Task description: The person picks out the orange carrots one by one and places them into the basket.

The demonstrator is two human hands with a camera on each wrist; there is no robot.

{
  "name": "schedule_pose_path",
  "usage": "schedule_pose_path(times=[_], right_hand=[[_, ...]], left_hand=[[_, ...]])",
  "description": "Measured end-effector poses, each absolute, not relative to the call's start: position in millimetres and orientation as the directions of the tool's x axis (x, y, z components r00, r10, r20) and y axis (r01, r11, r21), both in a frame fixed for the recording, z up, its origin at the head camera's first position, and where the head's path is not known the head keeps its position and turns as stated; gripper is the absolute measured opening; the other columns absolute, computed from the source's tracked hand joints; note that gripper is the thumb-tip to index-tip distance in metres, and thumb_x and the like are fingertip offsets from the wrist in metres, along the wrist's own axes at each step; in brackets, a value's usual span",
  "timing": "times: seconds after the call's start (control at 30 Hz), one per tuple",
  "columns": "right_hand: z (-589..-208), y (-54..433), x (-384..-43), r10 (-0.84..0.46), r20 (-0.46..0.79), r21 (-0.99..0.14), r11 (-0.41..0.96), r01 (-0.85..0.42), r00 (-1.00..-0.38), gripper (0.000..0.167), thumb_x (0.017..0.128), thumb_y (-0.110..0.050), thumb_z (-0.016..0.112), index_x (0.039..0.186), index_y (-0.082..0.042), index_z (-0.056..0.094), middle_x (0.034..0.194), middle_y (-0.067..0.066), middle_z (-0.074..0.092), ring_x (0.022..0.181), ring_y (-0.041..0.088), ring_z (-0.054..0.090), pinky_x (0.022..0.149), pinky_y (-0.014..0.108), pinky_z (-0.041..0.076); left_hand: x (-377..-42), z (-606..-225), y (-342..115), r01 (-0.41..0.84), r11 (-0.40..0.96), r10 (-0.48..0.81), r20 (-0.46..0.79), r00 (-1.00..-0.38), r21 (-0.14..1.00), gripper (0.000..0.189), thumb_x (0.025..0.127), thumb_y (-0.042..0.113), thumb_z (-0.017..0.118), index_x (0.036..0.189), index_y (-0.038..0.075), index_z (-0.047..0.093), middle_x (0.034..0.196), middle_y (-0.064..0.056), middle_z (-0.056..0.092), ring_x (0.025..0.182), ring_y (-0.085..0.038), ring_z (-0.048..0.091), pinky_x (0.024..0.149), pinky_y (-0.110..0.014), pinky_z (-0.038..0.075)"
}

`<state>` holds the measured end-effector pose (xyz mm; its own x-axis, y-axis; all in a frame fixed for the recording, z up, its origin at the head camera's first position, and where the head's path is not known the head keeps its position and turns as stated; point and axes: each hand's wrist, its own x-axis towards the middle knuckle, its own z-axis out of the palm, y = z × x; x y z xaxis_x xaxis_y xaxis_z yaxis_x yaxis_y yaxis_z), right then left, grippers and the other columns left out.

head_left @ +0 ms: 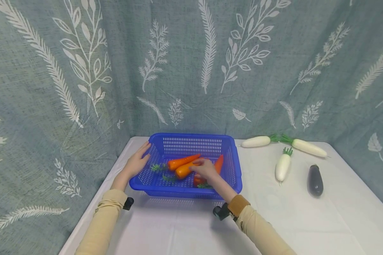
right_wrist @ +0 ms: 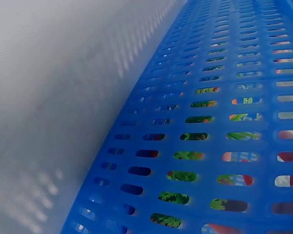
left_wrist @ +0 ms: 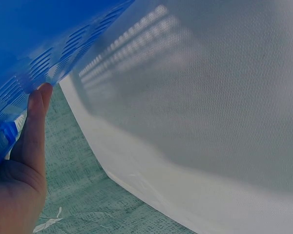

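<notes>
A blue perforated plastic basket stands on the white table with several carrots in it. At its left side, my left hand holds the rim; the left wrist view shows the fingers stretched along the outside of the slotted wall. My right hand reaches over the front rim and pinches a thick orange carrot with its fingertips. Just behind lies another carrot with green leaves. To the right of the hand, a redder carrot leans toward the back, partly covered. In the right wrist view the basket wall hides the hand.
Right of the basket lie three white radishes with green tops. A dark eggplant lies farther right. A grey-green curtain with white leaf prints hangs behind the table and along its left side.
</notes>
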<state>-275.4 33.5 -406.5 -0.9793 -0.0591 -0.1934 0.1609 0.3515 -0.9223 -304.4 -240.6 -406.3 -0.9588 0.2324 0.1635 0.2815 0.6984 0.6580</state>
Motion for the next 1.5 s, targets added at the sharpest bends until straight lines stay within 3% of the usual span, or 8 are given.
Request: schedule_pose_path(times=[0.6, 0.7, 0.9, 0.97, 1.17, 1.27, 1.5], right_hand=[[-404.6, 34.7, -279.4, -0.069, -0.217, -0.976, 0.038, 0.215, -0.974, 0.039, 0.094, -0.013, 0.065, 0.126, 0.006, 0.058, 0.128, 0.024, 0.057, 0.115, 0.040, 0.058, 0.092, 0.041, 0.054], [-404.3, 35.4, -280.1, -0.080, -0.197, -0.979, -0.032, 0.200, -0.977, 0.038, 0.095, -0.013, 0.063, 0.127, 0.006, 0.058, 0.124, 0.022, 0.058, 0.111, 0.037, 0.060, 0.094, 0.044, 0.052], [-402.6, 42.2, -280.7, -0.121, -0.185, -0.959, -0.193, 0.206, -0.975, 0.039, 0.096, -0.014, 0.062, 0.128, 0.007, 0.056, 0.108, 0.014, 0.063, 0.081, 0.019, 0.060, 0.097, 0.047, 0.050], [-399.9, 46.8, -280.9, -0.139, -0.192, -0.949, -0.226, 0.220, -0.971, 0.041, 0.097, -0.014, 0.060, 0.131, 0.008, 0.053, 0.108, 0.012, 0.063, 0.081, 0.017, 0.059, 0.096, 0.044, 0.051], [-386.6, 64.9, -280.7, -0.186, -0.185, -0.937, -0.263, 0.230, -0.965, 0.046, 0.100, -0.016, 0.055, 0.140, 0.006, 0.046, 0.122, 0.015, 0.058, 0.104, 0.026, 0.058, 0.102, 0.046, 0.046], [-381.1, 74.9, -278.8, -0.217, -0.162, -0.939, -0.267, 0.218, -0.963, 0.047, 0.101, -0.016, 0.052, 0.142, 0.005, 0.043, 0.117, 0.010, 0.058, 0.109, 0.028, 0.057, 0.105, 0.049, 0.043], [-370.7, 90.1, -272.6, -0.258, -0.103, -0.952, -0.255, 0.171, -0.960, 0.043, 0.101, -0.015, 0.051, 0.140, 0.002, 0.045, 0.104, 0.004, 0.058, 0.095, 0.018, 0.061, 0.087, 0.034, 0.054]], left_hand=[[-304.5, -406.1, -238.7, 0.284, 0.698, 0.235, 0.165, -0.958, 0.657, 0.051, 0.103, 0.009, 0.038, 0.150, -0.009, 0.025, 0.158, -0.024, 0.016, 0.144, -0.044, 0.015, 0.116, -0.058, 0.015], [-304.2, -405.9, -237.7, 0.293, 0.694, 0.237, 0.174, -0.956, 0.658, 0.051, 0.104, 0.009, 0.038, 0.149, -0.009, 0.026, 0.158, -0.025, 0.016, 0.144, -0.044, 0.016, 0.116, -0.058, 0.015], [-300.6, -406.0, -236.5, 0.296, 0.685, 0.241, 0.176, -0.954, 0.666, 0.050, 0.104, 0.008, 0.037, 0.149, -0.010, 0.026, 0.158, -0.026, 0.016, 0.144, -0.044, 0.015, 0.116, -0.058, 0.015], [-300.1, -405.8, -236.4, 0.291, 0.686, 0.239, 0.171, -0.956, 0.667, 0.050, 0.104, 0.008, 0.038, 0.149, -0.009, 0.026, 0.158, -0.026, 0.016, 0.144, -0.044, 0.015, 0.116, -0.058, 0.015], [-301.2, -403.9, -237.2, 0.287, 0.695, 0.234, 0.170, -0.957, 0.659, 0.050, 0.104, 0.009, 0.037, 0.149, -0.009, 0.026, 0.158, -0.026, 0.016, 0.144, -0.044, 0.016, 0.116, -0.057, 0.015], [-301.3, -404.1, -238.1, 0.289, 0.697, 0.235, 0.172, -0.957, 0.656, 0.050, 0.104, 0.009, 0.038, 0.149, -0.009, 0.026, 0.158, -0.026, 0.016, 0.144, -0.044, 0.016, 0.116, -0.057, 0.015], [-300.4, -405.1, -239.7, 0.290, 0.702, 0.230, 0.178, -0.957, 0.651, 0.050, 0.104, 0.009, 0.038, 0.149, -0.009, 0.026, 0.158, -0.025, 0.017, 0.143, -0.044, 0.017, 0.116, -0.058, 0.016]])
